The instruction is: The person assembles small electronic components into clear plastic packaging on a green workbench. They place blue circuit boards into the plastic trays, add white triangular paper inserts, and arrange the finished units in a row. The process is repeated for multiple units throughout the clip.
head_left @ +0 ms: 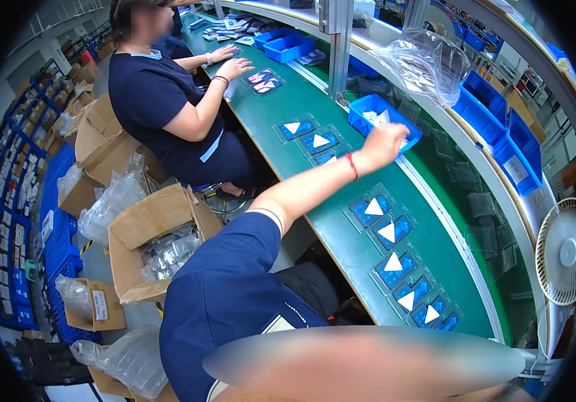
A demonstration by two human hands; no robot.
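My left hand (385, 144), with a red string round the wrist, reaches across the green table over a blue bin (362, 107). Its fingers are curled together at the bin's near right side; what is between them is too small to make out. White pieces (376, 118) lie in the bin. On the table below my arm are several clear plastic trays with blue inserts, each with a white triangle (386, 232) on top. More such trays, with a white triangle (321, 141) among them, lie beyond my forearm. My right hand does not show.
At the far left of the table (254, 120) a co-worker (167, 107) handles packs near a pink-printed pack (264, 82). Blue bins (288, 47) stand beyond. A metal post (339, 53), a shelf with a clear bag (425, 63) and a fan (565, 251) border the far side. Cartons (134, 221) stand behind.
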